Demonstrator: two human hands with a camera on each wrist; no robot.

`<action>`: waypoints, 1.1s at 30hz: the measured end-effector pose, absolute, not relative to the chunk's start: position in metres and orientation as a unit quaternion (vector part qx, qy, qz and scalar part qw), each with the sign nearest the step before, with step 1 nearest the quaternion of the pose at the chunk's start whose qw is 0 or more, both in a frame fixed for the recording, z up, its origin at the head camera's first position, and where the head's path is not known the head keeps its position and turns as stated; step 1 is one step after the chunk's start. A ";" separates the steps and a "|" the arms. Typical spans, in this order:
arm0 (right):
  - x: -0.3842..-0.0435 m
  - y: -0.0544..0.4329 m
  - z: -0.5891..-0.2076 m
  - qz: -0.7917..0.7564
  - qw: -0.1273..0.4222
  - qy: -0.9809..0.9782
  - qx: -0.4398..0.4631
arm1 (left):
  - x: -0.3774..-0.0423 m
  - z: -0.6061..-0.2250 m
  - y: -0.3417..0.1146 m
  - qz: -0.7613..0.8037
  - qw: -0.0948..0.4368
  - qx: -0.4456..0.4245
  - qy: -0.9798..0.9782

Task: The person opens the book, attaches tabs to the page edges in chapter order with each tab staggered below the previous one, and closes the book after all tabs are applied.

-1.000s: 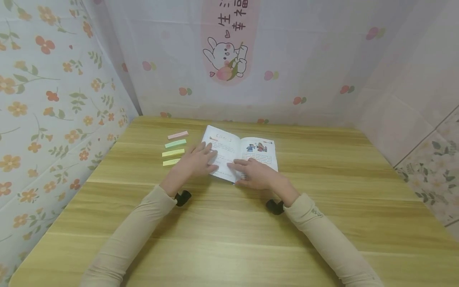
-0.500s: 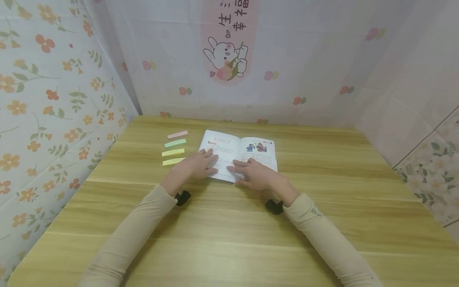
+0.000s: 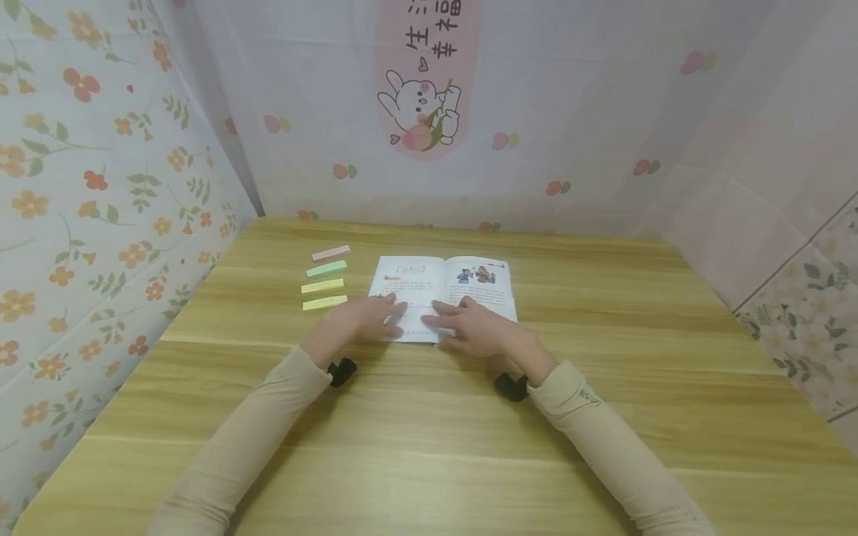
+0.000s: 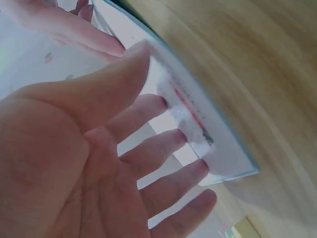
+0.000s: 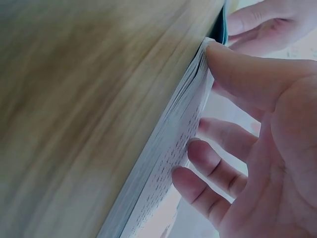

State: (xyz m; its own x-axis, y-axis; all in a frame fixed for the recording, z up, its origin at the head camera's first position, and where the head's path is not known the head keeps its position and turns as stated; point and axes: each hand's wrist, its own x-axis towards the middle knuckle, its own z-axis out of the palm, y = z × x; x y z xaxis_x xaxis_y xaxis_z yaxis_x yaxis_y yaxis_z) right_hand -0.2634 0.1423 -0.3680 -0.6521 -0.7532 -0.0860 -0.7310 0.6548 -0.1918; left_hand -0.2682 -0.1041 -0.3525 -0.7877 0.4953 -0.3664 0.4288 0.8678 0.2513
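An open book (image 3: 418, 286) lies flat on the table, with printed text on its left page and a coloured picture of figures at the top of its right page. My left hand (image 3: 370, 318) rests on the lower left page, fingers spread, as the left wrist view shows against the page (image 4: 218, 134). Across the lower right page lies my right hand (image 3: 479, 327), its fingertips reaching over the centre fold. In the right wrist view the right thumb (image 5: 242, 72) is at the book's lower edge, and the page stack (image 5: 158, 144) shows side-on.
Left of the book lie several sticky-note strips: a pink one (image 3: 331, 253), a green one (image 3: 326, 269) and yellow ones (image 3: 325, 303). A wood-grain table (image 3: 415, 447) carries everything. Patterned cloth (image 3: 570, 112) hangs behind it and at the sides.
The book's left page has come down and the book has turned square to the table. My left hand has slid slightly towards me with it; my right hand has stayed nearly in place.
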 end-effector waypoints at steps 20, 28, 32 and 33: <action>-0.263 0.139 -0.367 -0.094 0.137 0.927 -0.337 | -0.261 -0.341 -0.099 0.045 0.256 0.214 0.942; -0.260 0.135 -0.367 -0.082 0.104 0.928 -0.347 | -0.260 -0.339 -0.100 0.035 0.254 0.220 0.941; -0.259 0.134 -0.367 -0.084 0.096 0.929 -0.347 | -0.260 -0.338 -0.100 0.037 0.248 0.228 0.941; -0.260 0.134 -0.367 -0.083 0.095 0.929 -0.347 | -0.261 -0.338 -0.101 0.038 0.241 0.234 0.941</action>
